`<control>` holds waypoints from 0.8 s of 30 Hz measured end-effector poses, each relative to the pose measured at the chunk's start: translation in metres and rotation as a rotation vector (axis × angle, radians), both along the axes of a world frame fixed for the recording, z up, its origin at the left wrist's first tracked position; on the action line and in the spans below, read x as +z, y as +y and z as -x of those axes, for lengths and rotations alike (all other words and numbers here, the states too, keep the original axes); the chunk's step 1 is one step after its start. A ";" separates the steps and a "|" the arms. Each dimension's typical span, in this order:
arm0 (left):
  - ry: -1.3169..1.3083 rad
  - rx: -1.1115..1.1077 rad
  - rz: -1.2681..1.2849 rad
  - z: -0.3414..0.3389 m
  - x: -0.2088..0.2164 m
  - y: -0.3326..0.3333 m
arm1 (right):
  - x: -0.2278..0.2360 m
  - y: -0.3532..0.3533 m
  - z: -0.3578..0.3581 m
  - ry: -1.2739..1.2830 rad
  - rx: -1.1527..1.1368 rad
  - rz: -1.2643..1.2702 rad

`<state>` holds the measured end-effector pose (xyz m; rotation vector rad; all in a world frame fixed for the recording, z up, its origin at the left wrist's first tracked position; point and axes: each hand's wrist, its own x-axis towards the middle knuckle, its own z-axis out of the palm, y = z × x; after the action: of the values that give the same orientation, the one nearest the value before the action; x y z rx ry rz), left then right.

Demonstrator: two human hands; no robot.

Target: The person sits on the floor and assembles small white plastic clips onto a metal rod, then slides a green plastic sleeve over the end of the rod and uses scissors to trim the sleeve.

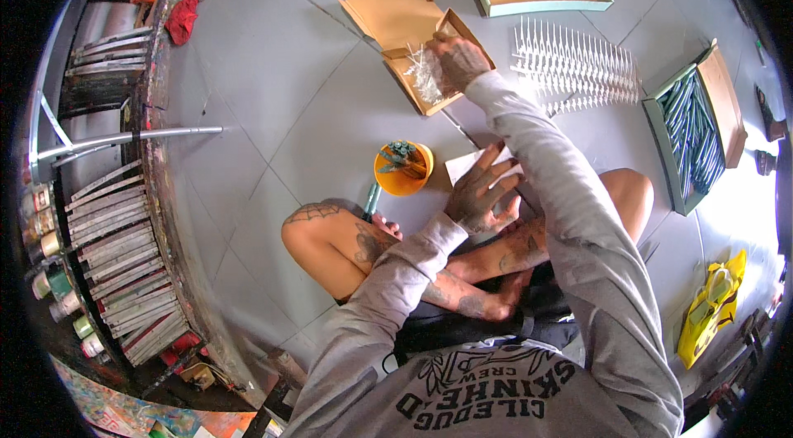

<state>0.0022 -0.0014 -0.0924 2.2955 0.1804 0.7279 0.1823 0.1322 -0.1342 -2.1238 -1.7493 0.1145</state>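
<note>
My right hand [458, 62] reaches into an open brown cardboard box [395, 4] on the floor. Small white plastic pieces [424, 79] lie inside, beside the fingers. Motion and the wrist hide the fingertips, so a grip cannot be made out. Closer to me, my left hand [483, 194] hovers with spread fingers next to a white card [464, 165], holding nothing. To its left stands an orange-yellow cup [403, 184] with several dark green pen-like sticks [401, 153] in it. A similar green stick [372, 200] lies by my left knee.
Rows of white slender pieces [574, 66] cover the floor at the far right. Beyond my right knee sits a green box [677, 141] full of dark green sticks. A shallow tray-like box [545, 4] lies at the back. A paint-stained rack [153, 190] lines the left; a yellow bag [710, 310] lies right.
</note>
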 end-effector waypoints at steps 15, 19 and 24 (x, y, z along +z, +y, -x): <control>-0.022 0.057 0.005 -0.016 -0.018 0.015 | 0.002 0.015 0.016 0.156 0.024 0.051; -0.057 0.022 -0.040 -0.014 -0.032 0.011 | -0.027 0.024 0.013 0.149 -0.040 0.078; -0.030 0.069 0.001 -0.004 -0.017 0.016 | 0.005 0.024 0.031 0.468 -0.247 0.082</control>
<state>0.0066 0.0151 -0.1095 2.2850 0.2466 0.7969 0.1509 0.1561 -0.1292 -2.1311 -1.2251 0.5723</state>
